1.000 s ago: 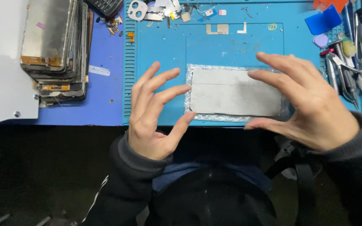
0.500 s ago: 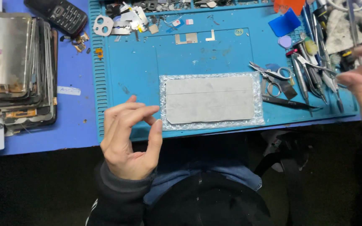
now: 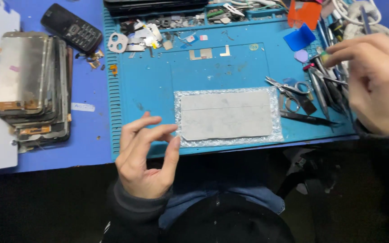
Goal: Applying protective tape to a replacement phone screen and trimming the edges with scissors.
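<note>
A grey flat panel (image 3: 228,114) lies in a silvery bubble sleeve on the blue work mat (image 3: 154,81). My left hand (image 3: 147,157) hovers at the mat's front edge, just left of the panel, with its fingers loosely curled and nothing in them. My right hand (image 3: 377,81) is at the far right, over a cluster of tweezers and hand tools (image 3: 325,76). Its fingertips reach down among the tool handles. Whether they grip one is hidden.
Small scissors (image 3: 289,85) and black tweezers (image 3: 309,118) lie right of the panel. A stack of phone screens (image 3: 30,85) and a black keypad phone (image 3: 70,28) sit at the left. Small loose parts (image 3: 145,36) and blue and orange plastic cards (image 3: 300,38) are along the back.
Both hands have left the panel. My right hand went right to the tools, and my left hand drew back to the mat's front edge. The view shifted right.
</note>
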